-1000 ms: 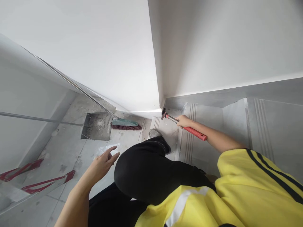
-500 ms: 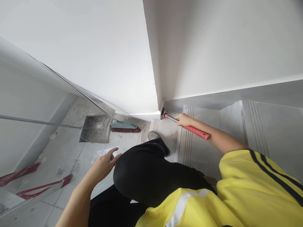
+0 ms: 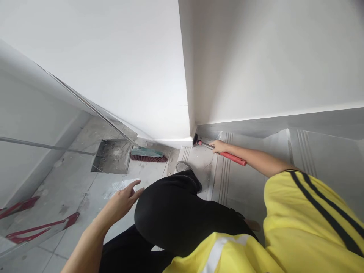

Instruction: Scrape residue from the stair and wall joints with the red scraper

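My right hand (image 3: 218,146) is closed around the metal shaft of a scraper (image 3: 233,158) with a red handle. Its dark head is against the foot of the white wall corner (image 3: 186,131), by the grey skirting, and the blade's edge is too small to make out. Below it lies the tiled stair tread (image 3: 204,161), where my black shoe (image 3: 191,178) rests. My left hand (image 3: 125,199) holds nothing. Its fingers are apart, with the tips beside or touching my bent knee (image 3: 153,204); I cannot tell which.
A green broom (image 3: 148,152) with dark red bristles leans along the wall, left of the corner. Next to it is a square recess (image 3: 112,156) in the dusty floor with debris inside. Red metal brackets (image 3: 42,227) stand at lower left. Grooved steps (image 3: 244,170) rise on the right.
The view has shifted slightly. The scraper's head still sits at the wall corner, turned a little in the picture. My left hand keeps its pose by the knee.
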`<state>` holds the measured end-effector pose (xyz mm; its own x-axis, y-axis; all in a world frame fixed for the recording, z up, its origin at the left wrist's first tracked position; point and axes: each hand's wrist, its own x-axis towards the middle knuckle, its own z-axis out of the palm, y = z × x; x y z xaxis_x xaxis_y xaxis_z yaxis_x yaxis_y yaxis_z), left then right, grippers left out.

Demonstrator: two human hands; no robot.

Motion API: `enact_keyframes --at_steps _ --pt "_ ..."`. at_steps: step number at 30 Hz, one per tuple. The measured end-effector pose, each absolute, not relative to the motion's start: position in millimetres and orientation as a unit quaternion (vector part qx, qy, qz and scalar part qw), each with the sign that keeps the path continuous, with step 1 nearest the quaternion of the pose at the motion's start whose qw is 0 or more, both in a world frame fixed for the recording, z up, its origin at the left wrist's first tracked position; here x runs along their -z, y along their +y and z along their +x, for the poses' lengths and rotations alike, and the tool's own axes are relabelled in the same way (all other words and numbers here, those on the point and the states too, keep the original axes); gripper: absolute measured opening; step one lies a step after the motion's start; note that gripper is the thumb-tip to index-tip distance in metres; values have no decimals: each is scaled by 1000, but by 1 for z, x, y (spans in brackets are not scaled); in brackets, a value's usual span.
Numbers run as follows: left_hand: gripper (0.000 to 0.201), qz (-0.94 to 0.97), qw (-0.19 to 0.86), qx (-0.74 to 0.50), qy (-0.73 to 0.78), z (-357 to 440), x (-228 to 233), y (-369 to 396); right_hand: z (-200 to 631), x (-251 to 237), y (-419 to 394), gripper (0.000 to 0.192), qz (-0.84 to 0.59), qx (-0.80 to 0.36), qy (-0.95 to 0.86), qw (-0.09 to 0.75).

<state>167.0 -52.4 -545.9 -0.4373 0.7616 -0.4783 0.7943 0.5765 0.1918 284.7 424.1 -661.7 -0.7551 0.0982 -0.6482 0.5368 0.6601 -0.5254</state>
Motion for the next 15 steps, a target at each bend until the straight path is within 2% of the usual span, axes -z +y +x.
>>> enact_keyframes --at_steps 4,10,13,15 --pt "52 463 272 28 843 170 554 -59 285 661 433 38 180 373 860 300" --pt "52 463 272 24 843 170 553 -56 265 690 422 28 173 295 876 339" --pt "47 442 282 2 852 168 547 -50 251 690 415 30 198 217 864 408" --pt "45 433 282 -10 856 169 543 -46 242 687 410 29 227 153 868 414"
